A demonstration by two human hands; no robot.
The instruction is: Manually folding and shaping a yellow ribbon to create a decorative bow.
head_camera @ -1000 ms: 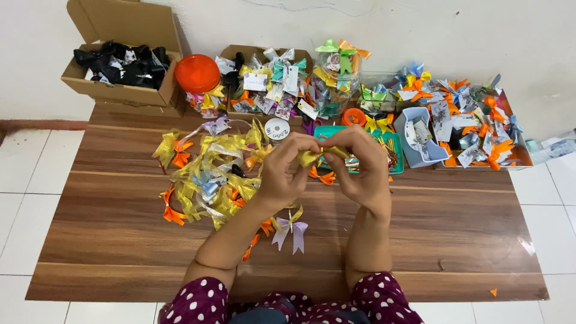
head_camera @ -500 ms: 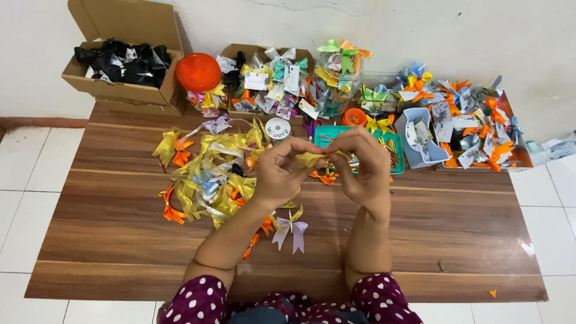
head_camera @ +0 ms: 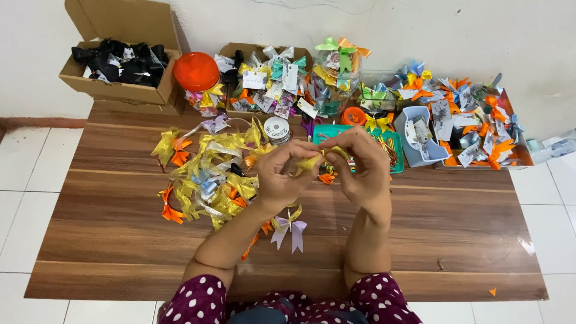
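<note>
Both hands pinch one yellow ribbon piece [head_camera: 312, 162] — left hand [head_camera: 282, 177] closed on its end, right hand [head_camera: 360, 168] closed alongside — so keep the fold taut and centred.

Dark wooden table [head_camera: 456, 240] stands against white plastered wall [head_camera: 456, 30]; white tiled floor [head_camera: 24, 198] around it; even, diffuse light.

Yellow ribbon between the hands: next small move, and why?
Probably pinch the yellow ribbon tighter at its middle and finish shaping it. Both hands hold it above the wooden table, left hand and right hand with fingertips meeting on it, and it looks only partly folded, unlike the finished lilac bow lying below. Its exact fold is too small to tell.
</note>
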